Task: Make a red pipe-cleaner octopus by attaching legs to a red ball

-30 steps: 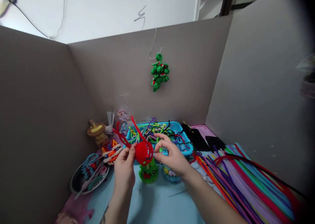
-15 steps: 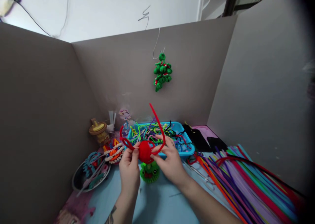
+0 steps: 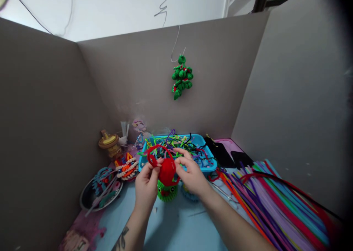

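Low centre, the left hand (image 3: 147, 187) and right hand (image 3: 192, 174) pinch a red ball (image 3: 167, 173), right fingertips partly hidden; it covers a green figure's (image 3: 167, 194) top. A red loop (image 3: 159, 146) now arches where a stem stood tall.

The ball (image 3: 167, 173) hides the top of the green figure (image 3: 166, 197) at its 6 o'clock, the right hand (image 3: 192, 176) covers part of a blue piece (image 3: 189, 197) towards 4 o'clock, the pipe cleaners (image 3: 292, 210) blur at the view's 4 o'clock, and a white speck (image 3: 155, 209) at the ball's 7 o'clock is too small to identify.
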Tool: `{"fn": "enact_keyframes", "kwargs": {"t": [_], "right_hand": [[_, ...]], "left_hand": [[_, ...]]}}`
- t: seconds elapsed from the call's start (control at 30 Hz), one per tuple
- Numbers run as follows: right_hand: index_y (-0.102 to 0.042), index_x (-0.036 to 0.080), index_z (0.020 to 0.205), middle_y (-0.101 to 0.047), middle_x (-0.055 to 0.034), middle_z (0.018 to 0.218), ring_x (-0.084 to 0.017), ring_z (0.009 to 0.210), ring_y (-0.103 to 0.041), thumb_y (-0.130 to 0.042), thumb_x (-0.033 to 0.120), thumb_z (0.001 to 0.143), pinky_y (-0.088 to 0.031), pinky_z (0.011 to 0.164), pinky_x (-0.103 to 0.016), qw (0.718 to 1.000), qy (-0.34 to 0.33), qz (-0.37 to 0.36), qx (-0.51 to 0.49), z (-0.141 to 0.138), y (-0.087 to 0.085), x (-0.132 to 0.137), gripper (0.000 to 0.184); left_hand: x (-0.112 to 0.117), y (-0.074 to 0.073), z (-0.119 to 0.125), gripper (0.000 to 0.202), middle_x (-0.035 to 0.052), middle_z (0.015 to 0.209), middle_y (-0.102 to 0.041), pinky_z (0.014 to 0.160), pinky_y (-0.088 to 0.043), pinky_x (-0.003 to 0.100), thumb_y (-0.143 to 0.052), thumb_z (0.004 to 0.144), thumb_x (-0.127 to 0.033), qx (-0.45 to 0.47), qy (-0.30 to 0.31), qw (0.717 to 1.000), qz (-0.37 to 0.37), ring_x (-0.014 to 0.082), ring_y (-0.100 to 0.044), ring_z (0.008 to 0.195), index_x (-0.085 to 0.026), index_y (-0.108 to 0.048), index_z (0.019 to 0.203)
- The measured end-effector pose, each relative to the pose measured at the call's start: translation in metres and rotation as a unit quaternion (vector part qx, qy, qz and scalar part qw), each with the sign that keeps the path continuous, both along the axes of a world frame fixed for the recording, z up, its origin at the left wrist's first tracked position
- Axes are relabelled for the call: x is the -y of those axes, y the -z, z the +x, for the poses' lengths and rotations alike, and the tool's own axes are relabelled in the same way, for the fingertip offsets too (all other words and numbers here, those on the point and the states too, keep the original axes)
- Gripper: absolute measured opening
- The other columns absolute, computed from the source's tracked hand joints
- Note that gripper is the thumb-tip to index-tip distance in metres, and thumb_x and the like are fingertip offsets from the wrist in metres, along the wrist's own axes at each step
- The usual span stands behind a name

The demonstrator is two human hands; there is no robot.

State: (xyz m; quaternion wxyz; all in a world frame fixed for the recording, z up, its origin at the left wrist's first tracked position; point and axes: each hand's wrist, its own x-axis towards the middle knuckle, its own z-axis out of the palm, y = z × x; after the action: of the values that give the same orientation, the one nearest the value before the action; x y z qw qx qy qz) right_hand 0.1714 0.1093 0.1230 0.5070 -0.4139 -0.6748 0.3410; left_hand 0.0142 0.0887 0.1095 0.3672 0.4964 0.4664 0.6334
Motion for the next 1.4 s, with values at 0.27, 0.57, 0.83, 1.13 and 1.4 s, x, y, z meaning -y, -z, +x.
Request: {"fn": "enact_keyframes", "kwargs": {"t": [0.27,0.57,0.83,1.13,1.4], "right_hand": [[-0.064,0.021,0.069,-0.048,-0.0077,0.131,-0.026,0.125,-0.043,-0.065,0.021,0.072,-0.029,0.104,-0.042,0.999,0.019,0.026,0.013,0.0,-0.004,0.003,0.003],[-0.057,0.02,0.062,-0.048,-0.0091,0.13,-0.025,0.122,-0.045,-0.057,0.021,0.075,-0.031,0.103,-0.04,0.998,0.035,-0.028,-0.043,-0.009,0.005,0.003,0.013],[-0.053,0.019,0.06,-0.045,-0.0097,0.125,-0.025,0.121,-0.043,-0.057,0.027,0.075,-0.031,0.102,-0.04,0.994,0.008,-0.082,-0.067,-0.012,0.011,0.003,0.017],[-0.065,0.019,0.072,-0.046,-0.0107,0.124,-0.026,0.119,-0.046,-0.06,0.037,0.077,-0.032,0.104,-0.041,0.995,0.012,-0.07,-0.066,-0.011,0.009,0.001,0.019],[-0.066,0.02,0.07,-0.042,-0.0096,0.137,-0.026,0.129,-0.039,-0.067,0.024,0.071,-0.027,0.107,-0.044,0.996,-0.003,-0.082,-0.035,-0.011,0.001,0.006,0.004]], "left_hand": [[-0.001,0.0,-0.001,0.029,0.0065,0.091,-0.071,0.071,-0.048,0.024,-0.062,0.08,-0.04,-0.018,-0.04,0.999,-0.004,0.0174,-0.063,0.079,-0.015,-0.069,0.093],[0.003,0.002,0.002,0.023,0.0081,0.094,-0.073,0.086,-0.048,0.033,-0.063,0.078,-0.037,-0.054,-0.062,0.995,0.053,0.0234,-0.065,0.093,-0.018,-0.071,0.087],[0.003,0.005,-0.005,0.019,0.0098,0.099,-0.072,0.09,-0.047,0.036,-0.064,0.076,-0.033,-0.108,-0.055,0.99,0.075,0.0261,-0.064,0.097,-0.021,-0.074,0.087],[0.0,-0.007,0.001,0.026,0.0074,0.091,-0.073,0.076,-0.05,0.029,-0.064,0.077,-0.039,-0.014,-0.052,0.998,0.02,0.0206,-0.065,0.086,-0.016,-0.071,0.088],[-0.001,-0.001,0.0,0.031,0.0071,0.091,-0.073,0.074,-0.05,0.026,-0.065,0.076,-0.041,0.014,-0.051,0.999,0.002,0.0193,-0.065,0.085,-0.014,-0.069,0.091]]}}
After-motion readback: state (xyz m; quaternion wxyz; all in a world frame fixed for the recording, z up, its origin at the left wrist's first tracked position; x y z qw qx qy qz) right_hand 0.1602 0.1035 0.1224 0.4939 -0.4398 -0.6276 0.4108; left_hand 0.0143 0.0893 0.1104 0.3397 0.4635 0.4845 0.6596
